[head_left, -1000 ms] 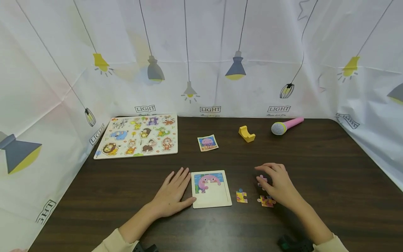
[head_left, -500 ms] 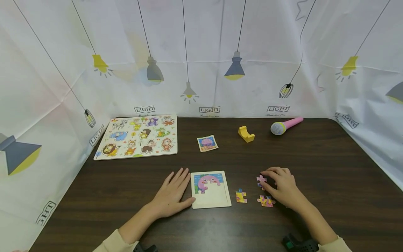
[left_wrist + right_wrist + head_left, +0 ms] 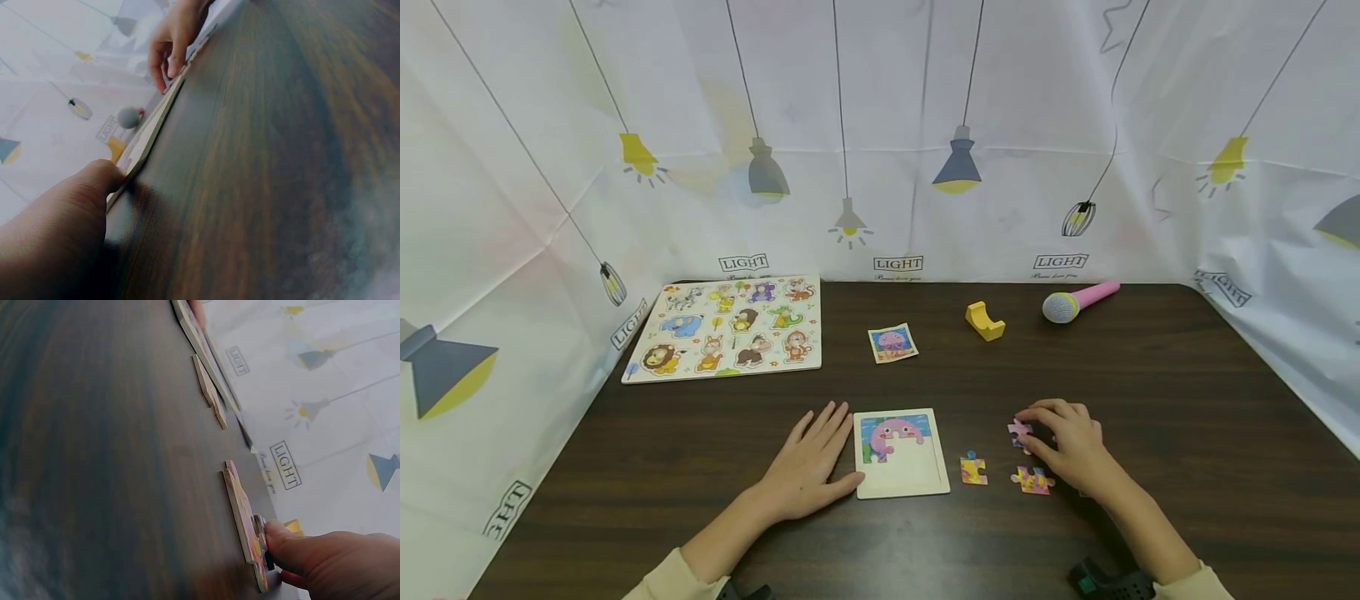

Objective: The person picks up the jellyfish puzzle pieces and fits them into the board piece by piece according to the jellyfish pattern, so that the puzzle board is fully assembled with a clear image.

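My left hand (image 3: pixel 805 462) lies flat on the dark table, fingers straight, its thumb touching the left edge of the wooden puzzle tray (image 3: pixel 898 479). Part of a pink octopus picture fills the upper part of this tray; its lower area is bare wood. With thumb and fingertips, my right hand (image 3: pixel 1071 446) pinches a pink puzzle piece (image 3: pixel 1019 433) to the right of the tray. A yellow and pink puzzle piece (image 3: pixel 1033 480) lies just below that hand, and a yellow puzzle piece (image 3: pixel 973 470) sits between it and the tray. In the right wrist view, the thumb (image 3: pixel 287 547) meets the piece's edge.
Behind the tray lies a small octopus picture card (image 3: pixel 892 342). A yellow curved block (image 3: pixel 985 322) and a pink toy microphone (image 3: pixel 1078 302) are farther back on the right. An animal puzzle board (image 3: pixel 726 329) occupies the back left, before a lamp-printed curtain (image 3: pixel 880 100).
My right hand has come down a little to the right and closed its fingertips on the pink puzzle piece. The left hand has stayed in place beside the tray.
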The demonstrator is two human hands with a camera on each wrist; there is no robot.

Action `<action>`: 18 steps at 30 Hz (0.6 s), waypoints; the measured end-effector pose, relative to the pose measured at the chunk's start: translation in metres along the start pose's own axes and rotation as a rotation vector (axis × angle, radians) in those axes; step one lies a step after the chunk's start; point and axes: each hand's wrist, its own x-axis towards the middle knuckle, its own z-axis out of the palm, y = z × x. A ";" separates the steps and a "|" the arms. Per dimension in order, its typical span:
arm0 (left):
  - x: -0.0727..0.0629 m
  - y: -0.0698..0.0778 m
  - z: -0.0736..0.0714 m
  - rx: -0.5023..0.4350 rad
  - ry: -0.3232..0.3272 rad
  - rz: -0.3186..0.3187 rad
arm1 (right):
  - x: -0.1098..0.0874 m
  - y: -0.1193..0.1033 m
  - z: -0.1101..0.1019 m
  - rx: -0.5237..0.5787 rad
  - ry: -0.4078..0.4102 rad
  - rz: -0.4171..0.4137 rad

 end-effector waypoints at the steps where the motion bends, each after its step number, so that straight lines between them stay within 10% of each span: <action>1: 0.000 0.000 0.000 0.000 -0.001 0.001 | 0.000 0.000 0.000 0.002 -0.008 0.005; 18: -0.001 0.000 0.000 -0.024 -0.008 -0.002 | 0.003 -0.004 -0.005 0.082 -0.099 0.043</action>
